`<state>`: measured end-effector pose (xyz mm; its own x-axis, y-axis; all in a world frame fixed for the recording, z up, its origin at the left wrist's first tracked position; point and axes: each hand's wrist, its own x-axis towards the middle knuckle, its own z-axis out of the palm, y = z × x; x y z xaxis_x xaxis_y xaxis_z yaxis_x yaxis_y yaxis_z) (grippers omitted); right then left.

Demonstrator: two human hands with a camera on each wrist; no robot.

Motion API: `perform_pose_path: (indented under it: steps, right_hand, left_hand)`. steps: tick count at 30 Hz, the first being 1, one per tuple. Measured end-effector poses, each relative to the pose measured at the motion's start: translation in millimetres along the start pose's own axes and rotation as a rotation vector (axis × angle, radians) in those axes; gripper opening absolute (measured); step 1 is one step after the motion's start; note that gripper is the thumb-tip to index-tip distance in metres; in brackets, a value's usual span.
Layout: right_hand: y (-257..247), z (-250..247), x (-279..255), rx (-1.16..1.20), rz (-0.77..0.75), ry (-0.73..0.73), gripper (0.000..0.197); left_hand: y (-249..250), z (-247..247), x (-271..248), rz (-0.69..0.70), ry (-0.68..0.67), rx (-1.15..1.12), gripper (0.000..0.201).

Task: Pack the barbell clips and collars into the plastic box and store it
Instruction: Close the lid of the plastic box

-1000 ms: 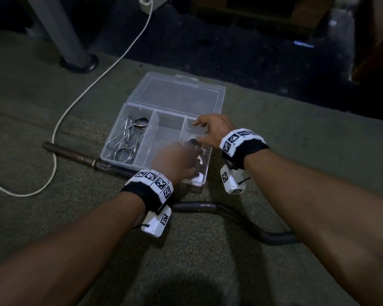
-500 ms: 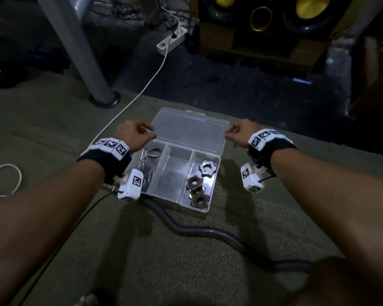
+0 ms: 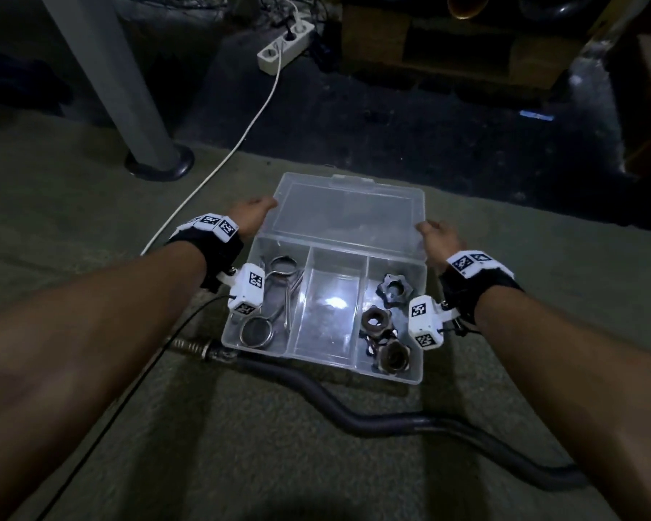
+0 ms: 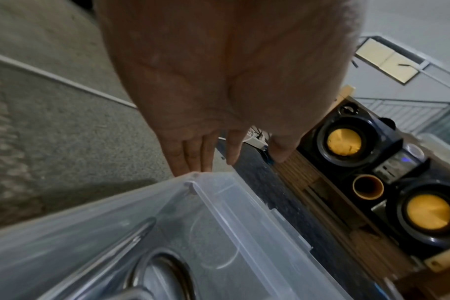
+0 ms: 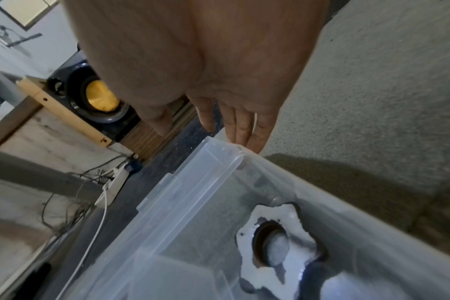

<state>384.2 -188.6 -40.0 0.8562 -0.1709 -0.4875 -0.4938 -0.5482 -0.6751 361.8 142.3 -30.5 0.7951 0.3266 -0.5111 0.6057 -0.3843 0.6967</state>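
Observation:
A clear plastic box (image 3: pixel 318 359) lies open on the carpet, its lid (image 3: pixel 348 214) tilted back. Two wire spring clips (image 3: pixel 275 295) fill the left compartment, and several dark star collars (image 3: pixel 391 292) the right one; the middle one holds nothing. My left hand (image 3: pixel 254 214) touches the lid's left edge with straight fingers (image 4: pixel 190 160). My right hand (image 3: pixel 435 235) touches the lid's right edge, fingers (image 5: pixel 240 130) straight at the lid corner (image 5: pixel 220 155). One collar (image 5: pixel 275 243) shows through the box wall, a clip (image 4: pixel 164 272) likewise.
A curved barbell bar (image 3: pixel 354 413) lies on the carpet right in front of the box. A grey table leg (image 3: pixel 128 107) stands at the back left, with a white cable (image 3: pixel 218 167) running to a power strip (image 3: pixel 284 47). Speakers (image 4: pixel 344 142) stand beyond the dark floor.
Both hands left the right compartment, where the collars now lie, and moved out to the lid's left and right edges. The head view has tilted up.

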Motion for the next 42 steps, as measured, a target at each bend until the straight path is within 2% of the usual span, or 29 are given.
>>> perform_pose_path:
  steps: [3, 5, 6, 10, 13, 16, 18, 19, 20, 22, 23, 24, 26, 29, 34, 36, 39, 42]
  right_hand:
    - [-0.9, -6.4, -2.7, 0.174, -0.038, 0.059, 0.066]
    - [-7.5, -12.1, -15.0, 0.295, -0.037, 0.097, 0.046]
    - [-7.1, -16.7, -21.4, 0.357, -0.031, 0.094, 0.042]
    - [-1.4, -41.6, -49.5, 0.463, 0.000, -0.007, 0.067]
    - [2.8, -54.9, -78.7, 0.448, 0.036, -0.061, 0.083]
    - [14.9, -56.7, -124.8, 0.295, 0.045, -0.160, 0.065]
    - [29.8, -48.3, -133.3, 0.138, -0.066, -0.163, 0.046]
    - [37.3, -38.4, -138.8, 0.099, -0.101, -0.169, 0.047]
    - [43.6, -30.3, -143.0, 0.073, -0.110, -0.179, 0.060]
    - [59.4, -13.9, -150.9, 0.015, -0.096, -0.222, 0.100]
    - [67.3, -7.4, -154.0, -0.040, -0.096, -0.237, 0.111]
    - [73.8, -0.5, -158.1, -0.112, -0.110, -0.232, 0.112]
    - [82.5, 11.7, -162.5, -0.176, -0.165, -0.189, 0.104]
    - [88.4, 23.3, -163.6, -0.128, -0.209, -0.165, 0.098]
    - [93.0, 32.6, -162.8, 0.066, -0.182, -0.064, 0.108]
    - [94.8, 40.1, -161.9, 0.128, -0.184, -0.027, 0.110]
    - [98.2, 48.1, -158.7, 0.160, -0.169, 0.012, 0.106]
    - [101.1, 50.2, -154.7, 0.233, -0.150, 0.026, 0.109]
  left_hand:
    - [5.2, -7.0, 0.6, -0.061, -0.096, -0.233, 0.034]
    - [8.2, -16.8, -9.3, -0.041, -0.114, -0.322, 0.041]
    - [6.9, -23.5, -13.7, -0.027, -0.115, -0.348, 0.048]
    - [-2.7, -57.9, -33.7, -0.027, -0.211, -0.368, 0.071]
    - [-15.7, -77.6, -62.3, -0.057, -0.239, -0.344, 0.073]
    - [-34.2, -85.1, -110.5, -0.078, -0.333, -0.163, 0.077]
    - [-48.2, -74.0, -119.4, -0.005, -0.357, -0.071, 0.072]
    - [-58.6, -67.8, -123.5, 0.012, -0.353, -0.051, 0.073]
    - [-64.9, -62.0, -126.2, 0.029, -0.358, -0.035, 0.083]
    - [-79.8, -49.6, -129.5, 0.049, -0.382, -0.013, 0.103]
    - [-86.3, -44.4, -134.1, 0.056, -0.381, 0.007, 0.107]
    - [-96.8, -38.1, -135.0, 0.073, -0.370, 0.042, 0.109]
    - [-114.4, -28.2, -133.9, 0.117, -0.329, 0.093, 0.109]
    - [-128.3, -18.0, -124.4, 0.158, -0.259, 0.121, 0.105]
    - [-115.8, -1.6, -138.8, 0.196, -0.186, 0.057, 0.127]
    - [-118.7, 6.3, -140.2, 0.168, -0.154, 0.013, 0.133]
    - [-125.8, 17.1, -140.6, 0.104, -0.062, -0.058, 0.127]
    - [-126.8, 24.4, -140.5, 0.107, -0.007, -0.155, 0.117]
